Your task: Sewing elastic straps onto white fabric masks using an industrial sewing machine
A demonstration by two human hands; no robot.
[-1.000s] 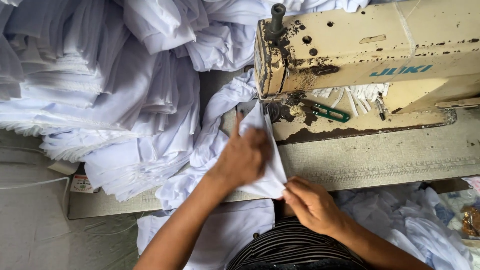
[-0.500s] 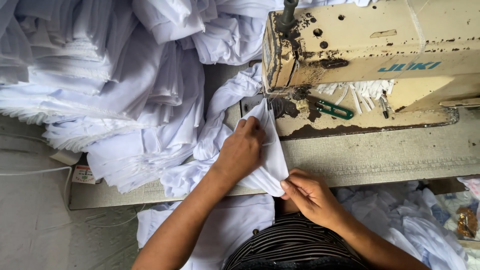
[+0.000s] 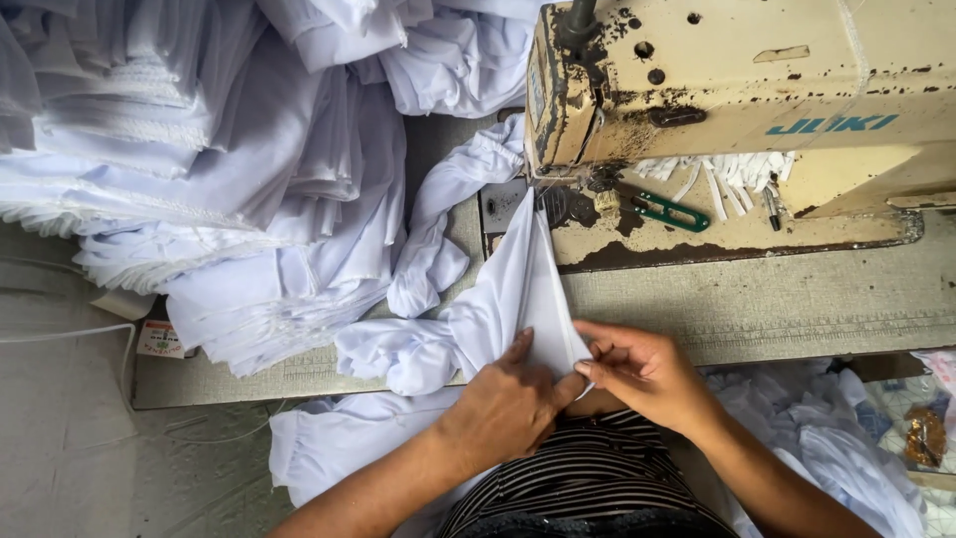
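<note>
Pinching the near end of the white cloth piece (image 3: pixel 523 299) between both hands, you hold it taut in a narrow fold that runs straight up to the needle area of the cream sewing machine (image 3: pixel 737 110), most likely so the seam edge stays lined up with the presser foot. Your left hand (image 3: pixel 508 403) lies on top with fingers curled closed over the cloth and thumb pressing the edge; your right hand (image 3: pixel 647 374) meets it from the side, fingertips closed on the same fold. Both hands sit at the front edge of the grey work table (image 3: pixel 797 299), just above your striped shirt. One green thread snip (image 3: pixel 669 210) rests on the machine bed, close by the needle. One large heap of white garments (image 3: pixel 199 179) is piled to the left, and a second bundle of white cloth (image 3: pixel 856 448) hangs at the lower right.
</note>
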